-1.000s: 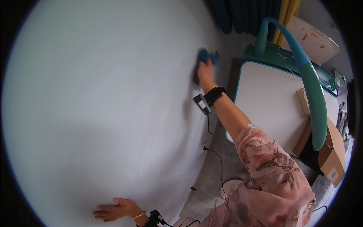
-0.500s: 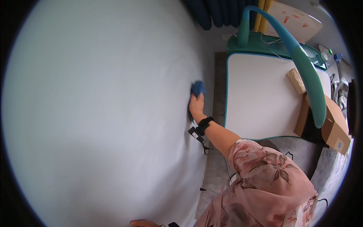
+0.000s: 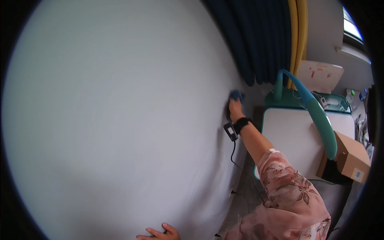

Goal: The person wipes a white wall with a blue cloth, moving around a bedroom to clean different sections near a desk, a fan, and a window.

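A pale, smooth wall (image 3: 120,120) fills the left and middle of the head view. My right hand (image 3: 236,111), arm stretched forward, presses a dark blue cloth (image 3: 236,96) to the wall near its far right part. The fingers are closed round the cloth and partly hidden by it. On that wrist sits a black strap with a small black box (image 3: 231,131) and a cable. Down at the lower edge, my left hand (image 3: 166,235) lies against the wall with its fingers spread and nothing in them.
To the right stands a white-topped desk (image 3: 288,132) with a teal-and-blue curved lamp (image 3: 320,118) and an open cardboard box (image 3: 353,156). Dark blue curtains (image 3: 256,40) and a yellow curtain (image 3: 298,36) hang beyond it. Bottles (image 3: 349,99) stand at the desk's back.
The view has tilted up, showing more curtain and a window. My right hand with the cloth is farther along the wall. More of my left hand shows, fingers spread.
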The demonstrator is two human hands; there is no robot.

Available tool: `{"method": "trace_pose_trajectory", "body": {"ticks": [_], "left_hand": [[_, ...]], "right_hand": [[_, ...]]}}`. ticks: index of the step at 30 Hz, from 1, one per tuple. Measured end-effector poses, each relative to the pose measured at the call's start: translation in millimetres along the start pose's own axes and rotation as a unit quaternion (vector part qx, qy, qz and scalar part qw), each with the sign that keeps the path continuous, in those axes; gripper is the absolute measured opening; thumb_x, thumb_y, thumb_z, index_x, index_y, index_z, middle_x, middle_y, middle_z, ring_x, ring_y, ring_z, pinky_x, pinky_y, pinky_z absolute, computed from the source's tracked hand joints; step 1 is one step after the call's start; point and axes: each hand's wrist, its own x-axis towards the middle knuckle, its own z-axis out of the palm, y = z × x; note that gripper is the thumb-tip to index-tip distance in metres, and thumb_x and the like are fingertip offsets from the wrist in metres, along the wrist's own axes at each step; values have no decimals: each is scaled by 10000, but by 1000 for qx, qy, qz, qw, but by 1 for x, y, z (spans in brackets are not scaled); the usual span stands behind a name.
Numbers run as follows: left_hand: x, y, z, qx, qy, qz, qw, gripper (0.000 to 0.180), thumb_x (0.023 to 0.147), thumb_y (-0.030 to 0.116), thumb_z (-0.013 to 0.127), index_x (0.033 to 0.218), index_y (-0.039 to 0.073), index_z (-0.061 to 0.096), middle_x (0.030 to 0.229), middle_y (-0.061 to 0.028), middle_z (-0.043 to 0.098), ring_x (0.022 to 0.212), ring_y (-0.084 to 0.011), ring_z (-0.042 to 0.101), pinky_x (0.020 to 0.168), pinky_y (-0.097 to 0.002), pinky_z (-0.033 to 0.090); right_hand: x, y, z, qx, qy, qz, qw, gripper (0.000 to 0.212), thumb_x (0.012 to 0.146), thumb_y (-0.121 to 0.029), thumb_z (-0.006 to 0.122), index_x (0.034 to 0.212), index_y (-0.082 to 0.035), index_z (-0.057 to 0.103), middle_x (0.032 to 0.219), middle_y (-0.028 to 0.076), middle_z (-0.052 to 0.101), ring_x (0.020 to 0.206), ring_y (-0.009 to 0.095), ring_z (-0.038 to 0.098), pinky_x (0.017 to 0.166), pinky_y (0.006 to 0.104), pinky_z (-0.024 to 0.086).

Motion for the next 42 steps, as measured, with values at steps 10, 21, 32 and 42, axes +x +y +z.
{"method": "trace_pose_trajectory", "body": {"ticks": [10, 21, 32, 42], "left_hand": [[-6, -7, 12, 26, -10, 0, 1000, 592, 923, 362, 410, 1437, 105, 268, 1497, -244, 133, 1370, -489, 71, 996, -711, -20], [54, 4, -15, -55, 20, -37, 998, 618, 910, 327, 431, 1439, 73, 239, 1498, -197, 193, 1389, -422, 119, 1028, -661, -71], [56, 4, -2, 65, 5, -64, 996, 577, 916, 393, 420, 1410, 116, 309, 1509, -157, 188, 1386, -404, 148, 1017, -699, -9], [58, 16, -3, 17, 1, -89, 996, 504, 854, 436, 545, 1262, 139, 536, 1404, -169, 383, 1313, -425, 294, 959, -748, 94]], "right_hand": [[-311, -183, 2, -9, -431, -767, 475, 286, 742, -197, 587, 1025, -183, 623, 1290, 57, 515, 1277, 363, 391, 1049, 583, 221], [-83, -308, 111, 24, -32, -370, 928, 397, 760, -143, 560, 1105, 49, 522, 1050, 269, 557, 971, 453, 518, 902, 489, 393], [-339, -433, 95, 109, -322, -822, 458, 392, 782, -47, 527, 1165, -126, 548, 1126, 165, 539, 1157, 374, 450, 1037, 525, 304], [-134, -533, 151, 90, -68, -610, 785, 401, 784, -22, 523, 1185, -30, 535, 1062, 215, 587, 968, 420, 532, 887, 465, 423]]}}
